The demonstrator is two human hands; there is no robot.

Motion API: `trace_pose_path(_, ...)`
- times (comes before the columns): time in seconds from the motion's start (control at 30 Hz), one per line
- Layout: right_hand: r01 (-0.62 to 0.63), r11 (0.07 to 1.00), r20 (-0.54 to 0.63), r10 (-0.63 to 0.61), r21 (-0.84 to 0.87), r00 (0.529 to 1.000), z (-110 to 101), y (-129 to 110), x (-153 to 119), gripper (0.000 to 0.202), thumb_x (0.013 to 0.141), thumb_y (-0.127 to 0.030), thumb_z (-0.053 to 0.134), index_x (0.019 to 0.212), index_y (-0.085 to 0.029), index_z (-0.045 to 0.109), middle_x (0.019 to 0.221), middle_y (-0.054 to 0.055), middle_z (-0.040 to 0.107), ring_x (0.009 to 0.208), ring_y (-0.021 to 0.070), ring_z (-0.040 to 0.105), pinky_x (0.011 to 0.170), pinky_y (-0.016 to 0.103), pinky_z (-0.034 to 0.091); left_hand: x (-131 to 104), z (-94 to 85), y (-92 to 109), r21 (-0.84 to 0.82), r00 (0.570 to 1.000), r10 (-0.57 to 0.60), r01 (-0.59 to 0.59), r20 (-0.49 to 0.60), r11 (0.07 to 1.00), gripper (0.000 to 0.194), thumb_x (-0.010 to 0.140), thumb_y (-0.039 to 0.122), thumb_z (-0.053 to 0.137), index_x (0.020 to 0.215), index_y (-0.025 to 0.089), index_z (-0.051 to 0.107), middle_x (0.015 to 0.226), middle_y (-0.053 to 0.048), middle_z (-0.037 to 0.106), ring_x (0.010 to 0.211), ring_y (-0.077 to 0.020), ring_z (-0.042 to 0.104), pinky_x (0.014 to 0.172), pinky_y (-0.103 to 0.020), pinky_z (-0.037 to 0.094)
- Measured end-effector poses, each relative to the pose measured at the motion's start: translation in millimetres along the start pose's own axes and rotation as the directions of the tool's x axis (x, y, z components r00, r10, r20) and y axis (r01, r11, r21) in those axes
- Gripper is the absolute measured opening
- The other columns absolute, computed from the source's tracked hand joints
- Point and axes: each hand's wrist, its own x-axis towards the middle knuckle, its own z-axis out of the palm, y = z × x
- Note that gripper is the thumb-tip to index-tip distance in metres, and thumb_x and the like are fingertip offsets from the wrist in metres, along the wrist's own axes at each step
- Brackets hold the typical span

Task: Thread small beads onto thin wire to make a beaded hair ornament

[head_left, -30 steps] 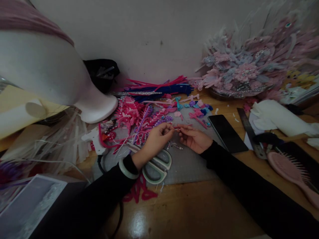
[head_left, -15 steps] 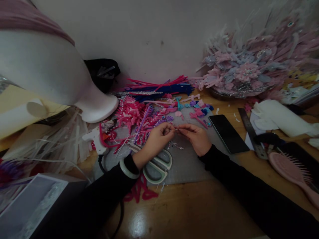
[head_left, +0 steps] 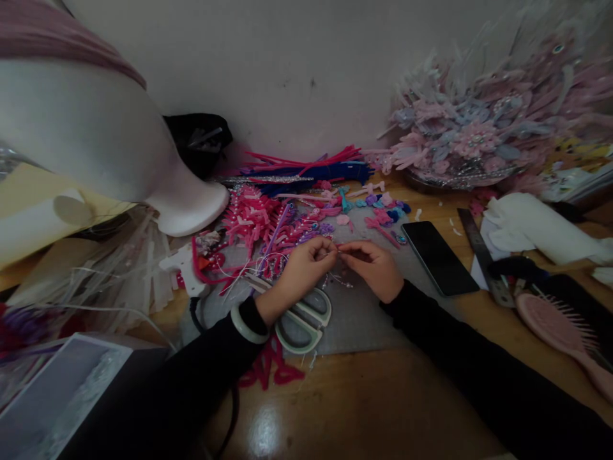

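Note:
My left hand (head_left: 309, 268) is closed in a pinch on a thin white thread (head_left: 268, 257), which loops away to the left. Fingertip to fingertip with it, my right hand (head_left: 373, 265) pinches something too small to make out. Below the fingers, a short beaded strand (head_left: 341, 281) shows over the grey cutting mat (head_left: 373, 326). Scissors (head_left: 302, 322) with pale handles lie partly under my left wrist. Just beyond the hands are pink beaded fuzzy pieces (head_left: 249, 220) and small pink and blue flower shapes (head_left: 380, 217).
A white glue gun (head_left: 184, 268) lies left of the mat, below a white mannequin head (head_left: 110, 134). On the right are a black phone (head_left: 438, 257), a metal ruler (head_left: 483, 255) and a pink hairbrush (head_left: 550, 322). A large pink floral headpiece (head_left: 474, 137) stands behind.
My right fingers have come closer to the left ones, so the small gap between the fingertips has narrowed. My left hand stays nearly in place.

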Motion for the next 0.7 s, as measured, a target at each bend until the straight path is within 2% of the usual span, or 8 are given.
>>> trace_pose_path(0.53, -0.014, 1.0, -0.009, 0.014, -0.023, 1.0, -0.4, -0.1, 0.2, 0.012, 0.059, -0.024, 0.066, 0.067, -0.019, 0.059, 0.06, -0.004, 0.058, 0.053, 0.0079, 0.053, 0.051, 0.022, 0.045, 0.5, -0.2, -3.8, 0.0, 1.0, -0.002, 0.002, 0.02, 1.0, 0.014, 0.071, 0.026, 0.049, 0.075, 0.013, 0.053, 0.053, 0.006, 0.038, 0.046, -0.0044, 0.034, 0.044, -0.016, 0.025)
trace_pose_path(0.7, -0.111, 0.992, -0.003, 0.111, 0.056, 0.994, 1.4, -3.7, -0.8, 0.011, 0.059, -0.023, 0.066, 0.065, -0.017, 0.061, 0.056, -0.004, 0.057, 0.05, 0.0075, 0.053, 0.049, 0.021, 0.045, 0.0, -0.2, -4.3, 0.071, 0.999, 0.049, -0.05, 0.018, 0.996, 0.015, 0.072, 0.026, 0.049, 0.079, 0.014, 0.053, 0.053, 0.006, 0.035, 0.047, -0.005, 0.033, 0.044, -0.017, 0.025)
